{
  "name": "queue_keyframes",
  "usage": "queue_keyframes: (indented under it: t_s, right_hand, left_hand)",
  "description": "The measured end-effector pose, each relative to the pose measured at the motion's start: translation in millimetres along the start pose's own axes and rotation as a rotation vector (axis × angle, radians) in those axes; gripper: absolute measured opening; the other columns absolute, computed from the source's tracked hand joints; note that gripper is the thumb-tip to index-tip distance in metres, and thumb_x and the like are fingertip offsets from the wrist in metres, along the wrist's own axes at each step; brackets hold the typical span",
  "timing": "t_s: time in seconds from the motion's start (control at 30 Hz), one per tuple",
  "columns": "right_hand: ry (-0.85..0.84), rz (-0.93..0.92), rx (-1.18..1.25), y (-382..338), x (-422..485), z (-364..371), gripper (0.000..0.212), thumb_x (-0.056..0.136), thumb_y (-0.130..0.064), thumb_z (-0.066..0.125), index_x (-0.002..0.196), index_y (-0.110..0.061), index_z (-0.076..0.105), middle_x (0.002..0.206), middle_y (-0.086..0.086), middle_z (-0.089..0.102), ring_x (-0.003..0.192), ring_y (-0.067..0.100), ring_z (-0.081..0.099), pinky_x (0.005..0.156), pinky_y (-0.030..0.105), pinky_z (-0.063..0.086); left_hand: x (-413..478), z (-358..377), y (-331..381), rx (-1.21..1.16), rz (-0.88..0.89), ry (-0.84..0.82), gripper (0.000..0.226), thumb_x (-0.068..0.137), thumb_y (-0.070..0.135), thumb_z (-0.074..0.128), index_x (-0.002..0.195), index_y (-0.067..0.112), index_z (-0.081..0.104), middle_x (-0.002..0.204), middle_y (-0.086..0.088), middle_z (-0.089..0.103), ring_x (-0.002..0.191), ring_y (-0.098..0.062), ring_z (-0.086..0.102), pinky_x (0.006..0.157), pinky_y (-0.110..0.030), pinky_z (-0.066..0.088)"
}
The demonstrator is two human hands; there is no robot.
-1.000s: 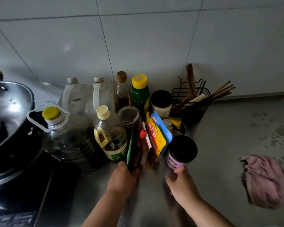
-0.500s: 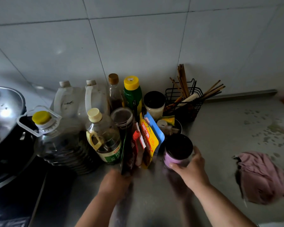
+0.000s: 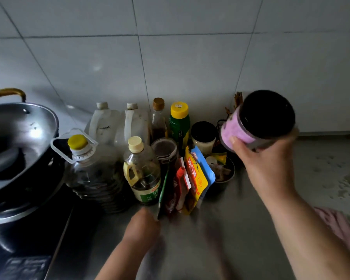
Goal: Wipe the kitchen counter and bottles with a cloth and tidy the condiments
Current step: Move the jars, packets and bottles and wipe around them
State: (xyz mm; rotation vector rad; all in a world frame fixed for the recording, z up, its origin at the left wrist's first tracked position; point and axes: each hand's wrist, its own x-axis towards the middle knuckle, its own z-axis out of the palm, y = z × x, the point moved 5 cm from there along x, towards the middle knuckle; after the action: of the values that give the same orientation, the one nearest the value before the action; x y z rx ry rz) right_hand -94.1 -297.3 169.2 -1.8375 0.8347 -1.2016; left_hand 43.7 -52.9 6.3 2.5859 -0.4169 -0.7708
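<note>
My right hand (image 3: 265, 166) grips a purple-labelled jar with a black lid (image 3: 259, 120) and holds it tilted in the air above the counter, in front of the chopstick rack. My left hand (image 3: 142, 229) sits at the foot of the upright sauce packets (image 3: 188, 182), its fingers against the dark green packet (image 3: 163, 190); whether it pinches the packet is hidden. Behind the packets stand a small oil bottle (image 3: 142, 172), a large oil jug (image 3: 93, 170), a green bottle with a yellow cap (image 3: 179, 122) and a white jar (image 3: 203, 136). The pink cloth (image 3: 339, 225) lies at the right edge.
A steel wok (image 3: 18, 138) sits on a black cooktop (image 3: 24, 249) at the left. Two white jugs (image 3: 117, 126) stand against the tiled wall. A small bowl (image 3: 224, 172) holds odds and ends. Wet spots mark the steel counter (image 3: 230, 229) at the right.
My right hand took hold of the purple jar on the counter and lifted it up and to the right. My left hand stayed at the base of the packets.
</note>
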Motion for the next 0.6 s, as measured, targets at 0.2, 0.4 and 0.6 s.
queue_keyframes:
  t_s: [0.2, 0.4, 0.6]
  right_hand:
    - [-0.447, -0.123, -0.044, -45.0, 27.1, 108.2, 0.088, 0.051, -0.048, 0.087, 0.128, -0.028, 0.049, 0.122, -0.005, 0.057, 0.116, 0.003, 0.055, 0.097, 0.027, 0.05]
    - [-0.533, -0.04, -0.332, -38.1, 6.0, 166.7, 0.091, 0.057, -0.04, 0.084, 0.133, -0.014, 0.042, 0.129, 0.008, 0.052, 0.119, 0.029, 0.053, 0.097, 0.04, 0.048]
    - [-0.697, 0.235, -0.613, -15.6, -6.4, 193.8, 0.074, 0.08, -0.02, 0.074, 0.138, -0.006, 0.032, 0.136, 0.016, 0.048, 0.12, 0.035, 0.054, 0.094, 0.043, 0.051]
  left_hand:
    - [-7.7, -5.0, 4.0, -0.014, 0.003, 0.053, 0.03, 0.088, 0.014, 0.05, 0.116, 0.005, 0.056, 0.112, -0.013, 0.065, 0.104, -0.029, 0.062, 0.072, -0.023, 0.041]
    - [-9.4, -17.7, -7.3, 0.003, -0.023, 0.069, 0.029, 0.087, 0.015, 0.048, 0.113, 0.005, 0.056, 0.11, -0.013, 0.065, 0.103, -0.031, 0.063, 0.077, -0.029, 0.047]
    - [-9.8, -23.5, -21.1, -0.081, -0.034, 0.075, 0.032, 0.082, 0.016, 0.055, 0.113, 0.01, 0.056, 0.111, -0.012, 0.065, 0.101, -0.029, 0.063, 0.079, -0.03, 0.05]
